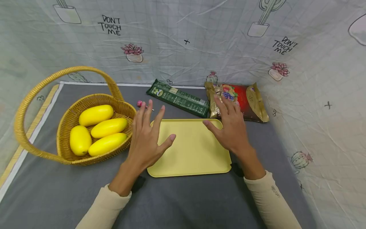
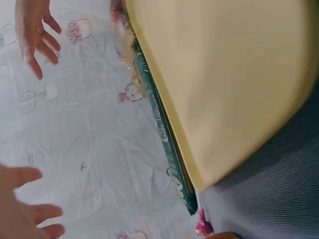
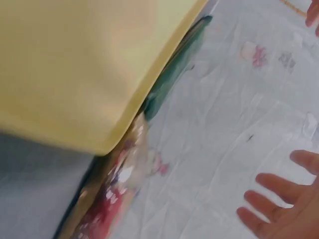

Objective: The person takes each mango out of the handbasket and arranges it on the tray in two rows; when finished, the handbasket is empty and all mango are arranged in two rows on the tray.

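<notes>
Both hands hover over a pale yellow tray (image 1: 188, 149) with fingers spread, holding nothing. My left hand (image 1: 147, 136) is above the tray's left side, beside a wicker basket (image 1: 64, 140) with several yellow oval fruits or vegetables (image 1: 107, 144). Over the tray's right edge is my right hand (image 1: 230, 125), its fingertips in front of a shiny red and gold bag (image 1: 241, 98). A long dark green packet (image 1: 180, 98) lies behind the tray. Near the left fingertips is a small pink lollipop-like item (image 1: 139, 103), partly hidden. The left wrist view also shows the tray (image 2: 224, 74) and green packet (image 2: 159, 119).
The basket's tall handle (image 1: 21, 105) arches up at the left. A grey cloth (image 1: 183, 203) covers the table. Behind and to the right hangs a pale printed curtain (image 1: 183, 41).
</notes>
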Tool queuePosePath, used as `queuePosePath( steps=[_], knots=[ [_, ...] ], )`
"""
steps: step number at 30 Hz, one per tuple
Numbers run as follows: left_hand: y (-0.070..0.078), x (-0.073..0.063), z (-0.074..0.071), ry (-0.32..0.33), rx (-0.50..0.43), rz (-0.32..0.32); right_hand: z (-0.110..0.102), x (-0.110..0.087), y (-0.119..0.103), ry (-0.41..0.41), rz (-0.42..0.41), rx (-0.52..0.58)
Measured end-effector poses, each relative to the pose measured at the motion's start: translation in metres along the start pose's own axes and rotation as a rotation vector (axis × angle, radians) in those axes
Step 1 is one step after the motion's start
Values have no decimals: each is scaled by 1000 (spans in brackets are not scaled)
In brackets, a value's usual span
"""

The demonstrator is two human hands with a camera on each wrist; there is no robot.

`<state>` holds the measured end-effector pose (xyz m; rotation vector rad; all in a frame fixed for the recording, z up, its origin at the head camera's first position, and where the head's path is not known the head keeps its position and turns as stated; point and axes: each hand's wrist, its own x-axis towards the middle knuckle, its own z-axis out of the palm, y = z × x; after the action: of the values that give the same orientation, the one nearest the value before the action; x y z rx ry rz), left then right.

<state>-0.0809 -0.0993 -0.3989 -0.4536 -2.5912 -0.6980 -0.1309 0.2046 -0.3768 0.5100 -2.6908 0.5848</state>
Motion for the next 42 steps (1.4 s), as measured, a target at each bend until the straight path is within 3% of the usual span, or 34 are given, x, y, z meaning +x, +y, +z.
queuePosePath(
  steps=[7, 13, 16, 19, 24, 29, 34, 39, 42],
  knots=[
    [5, -32, -15, 377, -102, -51, 10, 13, -33, 80, -144, 158],
    [6, -56, -26, 773, -119, -177, 18, 26, -61, 107, -248, 213],
    [6, -65, -32, 902, -112, -262, 23, 32, -73, 115, -290, 234],
    [6, -73, -38, 981, -113, -340, 28, 36, -85, 106, -315, 250],
    [-2, -89, -47, 1036, -111, -467, 38, 43, -105, 67, -361, 284],
    [-12, -101, -50, 1045, -147, -545, 47, 48, -123, 43, -403, 309],
    [-14, -105, -49, 1001, -200, -631, 57, 53, -140, 30, -467, 332],
    [-12, -102, -49, 941, -335, -821, 68, 56, -156, 5, -507, 320],
    [-19, -103, -46, 913, -394, -897, 76, 59, -166, -24, -520, 322]
  ],
)
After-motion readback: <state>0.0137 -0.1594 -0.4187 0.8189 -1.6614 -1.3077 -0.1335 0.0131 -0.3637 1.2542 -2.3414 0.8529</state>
